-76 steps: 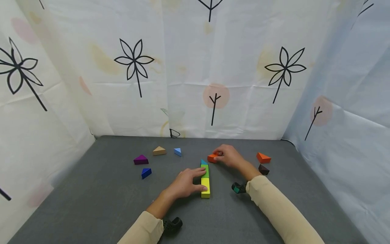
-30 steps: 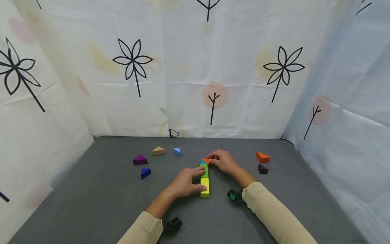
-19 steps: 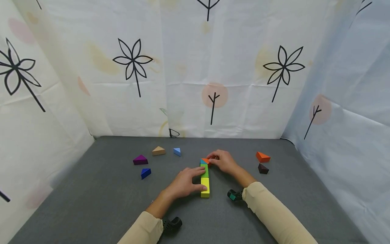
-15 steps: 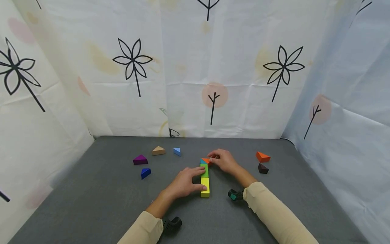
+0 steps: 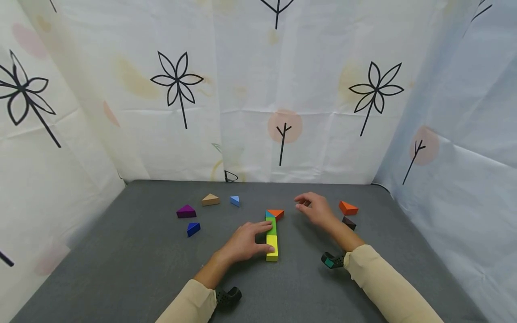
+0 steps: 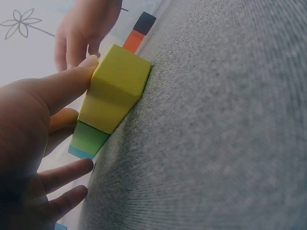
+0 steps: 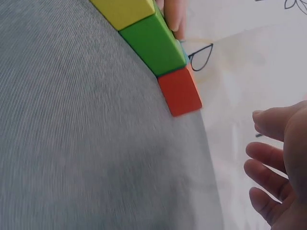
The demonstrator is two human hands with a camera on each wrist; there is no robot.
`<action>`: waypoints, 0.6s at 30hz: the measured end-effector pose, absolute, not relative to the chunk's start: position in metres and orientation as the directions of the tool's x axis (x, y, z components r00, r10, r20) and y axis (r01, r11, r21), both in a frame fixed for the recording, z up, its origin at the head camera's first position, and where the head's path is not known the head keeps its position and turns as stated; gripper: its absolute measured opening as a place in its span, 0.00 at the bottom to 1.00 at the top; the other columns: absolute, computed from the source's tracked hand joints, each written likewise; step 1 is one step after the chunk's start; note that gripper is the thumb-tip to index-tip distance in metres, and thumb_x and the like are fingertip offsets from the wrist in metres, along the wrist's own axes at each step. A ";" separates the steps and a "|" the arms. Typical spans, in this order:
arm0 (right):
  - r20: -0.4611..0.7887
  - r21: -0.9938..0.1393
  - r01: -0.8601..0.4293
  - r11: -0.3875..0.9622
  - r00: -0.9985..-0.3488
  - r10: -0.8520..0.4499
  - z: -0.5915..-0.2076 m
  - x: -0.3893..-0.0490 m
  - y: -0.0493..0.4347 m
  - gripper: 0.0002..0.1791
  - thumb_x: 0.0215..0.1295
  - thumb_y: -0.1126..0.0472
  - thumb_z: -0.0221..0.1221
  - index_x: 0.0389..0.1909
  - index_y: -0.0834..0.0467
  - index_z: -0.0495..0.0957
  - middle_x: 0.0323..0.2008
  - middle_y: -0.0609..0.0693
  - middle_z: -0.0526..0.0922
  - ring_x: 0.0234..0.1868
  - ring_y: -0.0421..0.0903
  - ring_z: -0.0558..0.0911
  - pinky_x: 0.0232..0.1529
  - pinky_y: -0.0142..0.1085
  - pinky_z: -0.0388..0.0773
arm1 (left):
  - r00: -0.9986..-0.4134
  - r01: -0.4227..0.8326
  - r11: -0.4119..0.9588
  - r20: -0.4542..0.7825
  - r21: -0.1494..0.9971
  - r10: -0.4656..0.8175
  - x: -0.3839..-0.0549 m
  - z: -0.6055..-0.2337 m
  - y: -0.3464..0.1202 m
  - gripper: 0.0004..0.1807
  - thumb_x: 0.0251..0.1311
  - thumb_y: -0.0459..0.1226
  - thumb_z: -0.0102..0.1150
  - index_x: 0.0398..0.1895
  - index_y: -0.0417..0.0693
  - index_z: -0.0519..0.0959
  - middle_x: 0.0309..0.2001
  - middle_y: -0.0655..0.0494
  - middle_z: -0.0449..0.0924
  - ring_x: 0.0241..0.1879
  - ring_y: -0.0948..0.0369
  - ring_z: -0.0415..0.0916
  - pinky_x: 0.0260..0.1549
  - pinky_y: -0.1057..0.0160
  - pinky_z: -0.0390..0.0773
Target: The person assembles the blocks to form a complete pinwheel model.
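A yellow rectangular block point(image 5: 273, 244) and a green rectangular block point(image 5: 273, 228) are lying end to end just right of center frame, with a teal triangular block point(image 5: 269, 215) and an orange triangular block point(image 5: 276, 214) sitting side by side at the green one's far end. A person's left hand point(image 5: 242, 242) is steadying the line, its thumb touching yellow and its fingers, spread wide, resting on green. The right hand point(image 5: 316, 209) is hovering right of the line, its fingers loosely bent and holding nothing. Purple point(image 5: 186, 212), dark blue point(image 5: 193, 229), tan point(image 5: 210, 200) and light blue point(image 5: 235, 201) triangular blocks are dotting the tabletop point(image 5: 129, 260) at center left; a second orange triangle point(image 5: 348, 208) and a dark brown block point(image 5: 349, 222), partly hidden by the right arm, are lying at center right. A flower-printed white cloth point(image 5: 242, 80) is filling the upper frame.
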State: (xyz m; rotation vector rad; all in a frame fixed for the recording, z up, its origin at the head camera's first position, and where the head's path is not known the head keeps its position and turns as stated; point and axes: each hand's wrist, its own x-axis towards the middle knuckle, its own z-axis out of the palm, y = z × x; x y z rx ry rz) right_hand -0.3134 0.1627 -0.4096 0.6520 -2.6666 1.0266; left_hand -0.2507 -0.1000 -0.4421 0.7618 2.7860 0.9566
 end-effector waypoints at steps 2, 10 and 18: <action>0.343 -0.568 -0.464 0.679 -0.884 -0.317 -0.407 -0.310 0.170 0.11 0.66 0.64 0.62 0.48 0.63 0.81 0.40 0.53 0.80 0.39 0.50 0.78 0.36 0.43 0.75 | -0.869 0.427 0.677 0.064 0.600 0.491 -0.251 -0.442 -0.100 0.38 0.55 0.56 0.66 0.69 0.57 0.71 0.68 0.64 0.66 0.65 0.52 0.63 0.62 0.43 0.58; 0.330 -0.469 -0.436 0.768 -0.893 -0.305 -0.404 -0.300 0.202 0.12 0.65 0.62 0.63 0.47 0.61 0.82 0.36 0.49 0.79 0.37 0.48 0.77 0.34 0.42 0.75 | -0.862 0.442 0.666 0.078 0.601 0.501 -0.250 -0.442 -0.101 0.37 0.56 0.55 0.66 0.69 0.56 0.70 0.69 0.64 0.65 0.66 0.52 0.62 0.63 0.43 0.57; 0.331 -0.391 -0.433 0.812 -0.889 -0.315 -0.405 -0.292 0.232 0.12 0.64 0.63 0.64 0.46 0.64 0.82 0.37 0.54 0.80 0.37 0.52 0.77 0.37 0.48 0.75 | -0.862 0.441 0.671 0.072 0.596 0.502 -0.252 -0.444 -0.102 0.38 0.56 0.57 0.66 0.69 0.57 0.70 0.69 0.65 0.65 0.66 0.52 0.62 0.63 0.43 0.57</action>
